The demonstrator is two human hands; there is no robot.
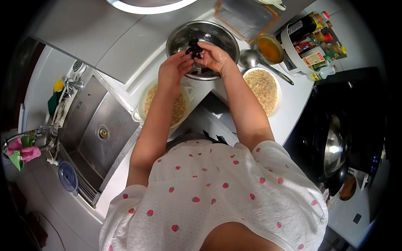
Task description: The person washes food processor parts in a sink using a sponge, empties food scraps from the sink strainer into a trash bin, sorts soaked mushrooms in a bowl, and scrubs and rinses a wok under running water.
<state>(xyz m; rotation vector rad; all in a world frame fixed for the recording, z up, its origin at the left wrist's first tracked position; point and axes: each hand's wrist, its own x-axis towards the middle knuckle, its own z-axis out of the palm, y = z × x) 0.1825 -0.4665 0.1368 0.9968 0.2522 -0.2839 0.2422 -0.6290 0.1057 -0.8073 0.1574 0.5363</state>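
Observation:
Over a steel bowl (176,35), my two hands meet around a small clump of dark, wet-looking pieces (194,49), whose exact kind I cannot make out. My right hand (212,56) curls its fingers and thumb about the clump from the right. From the left, the bent fingers of my left hand (176,65) press against the same pieces. A little liquid and some dark bits show low in the bowl. Under my left forearm sits a two-handled pot (136,115) with pale grain-like food; a white bowl (279,94) of similar food stands beyond my right forearm.
A ladle (250,59) lies beside a bowl of orange-brown liquid (270,48). Behind are a clear orange-rimmed container (247,19) and a rack of seasoning bottles (310,39). The sink (90,121) is on the left, the black stove with a metal wok (335,146) on the right.

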